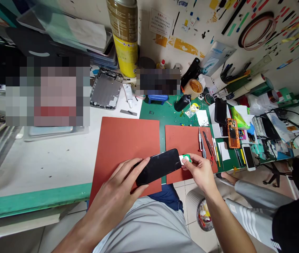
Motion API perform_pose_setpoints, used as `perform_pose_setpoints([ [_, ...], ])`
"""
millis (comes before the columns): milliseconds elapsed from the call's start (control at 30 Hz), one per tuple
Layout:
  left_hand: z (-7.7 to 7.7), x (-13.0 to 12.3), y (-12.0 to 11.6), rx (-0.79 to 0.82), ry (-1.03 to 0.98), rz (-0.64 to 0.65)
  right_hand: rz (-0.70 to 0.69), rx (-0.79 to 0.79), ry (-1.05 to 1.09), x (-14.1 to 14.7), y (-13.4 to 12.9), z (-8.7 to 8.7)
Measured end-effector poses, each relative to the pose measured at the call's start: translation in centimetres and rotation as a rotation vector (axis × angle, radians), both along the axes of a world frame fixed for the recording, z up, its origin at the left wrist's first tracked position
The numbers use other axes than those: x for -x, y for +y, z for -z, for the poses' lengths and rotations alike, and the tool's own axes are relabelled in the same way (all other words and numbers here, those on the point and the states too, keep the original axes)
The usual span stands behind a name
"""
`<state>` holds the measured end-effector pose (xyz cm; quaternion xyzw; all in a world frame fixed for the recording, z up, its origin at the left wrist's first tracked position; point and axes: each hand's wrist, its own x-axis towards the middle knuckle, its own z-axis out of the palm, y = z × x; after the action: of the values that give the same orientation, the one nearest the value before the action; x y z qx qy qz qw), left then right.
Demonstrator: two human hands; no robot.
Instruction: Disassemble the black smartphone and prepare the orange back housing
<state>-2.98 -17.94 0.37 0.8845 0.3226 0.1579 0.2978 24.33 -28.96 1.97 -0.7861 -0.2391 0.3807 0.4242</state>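
Note:
A smartphone (160,166) with a dark, glossy screen faces up, tilted slightly, over two reddish-brown mats. My left hand (123,182) grips its near-left end, with fingers along the top edge and the thumb by the lower edge. At the phone's right end, my right hand (200,171) pinches a small white and green piece (187,157) between thumb and fingers. That piece touches or lies just against the phone's end; its exact kind cannot be made out. Under the phone are the larger mat (128,140) and the smaller mat (181,138).
Right of the phone lie a red-handled screwdriver (199,140), tweezers (207,142) and an orange phone shell (233,133). A black bottle (182,103) and a tall yellow spray can (125,42) stand behind. A person's grey-trousered leg (254,218) is at right, near a waste bin (204,214).

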Motion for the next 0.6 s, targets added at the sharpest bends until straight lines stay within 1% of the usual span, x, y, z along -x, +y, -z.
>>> perform_pose_setpoints([
  [333, 0.08, -0.03, 0.22, 0.033, -0.013, -0.013, 0.007, -0.003, 0.086, -0.38, 0.37, -0.42],
  [600, 0.2, 0.14, 0.08, 0.038, -0.005, -0.012, -0.016, 0.004, 0.071, -0.62, 0.31, -0.31],
])
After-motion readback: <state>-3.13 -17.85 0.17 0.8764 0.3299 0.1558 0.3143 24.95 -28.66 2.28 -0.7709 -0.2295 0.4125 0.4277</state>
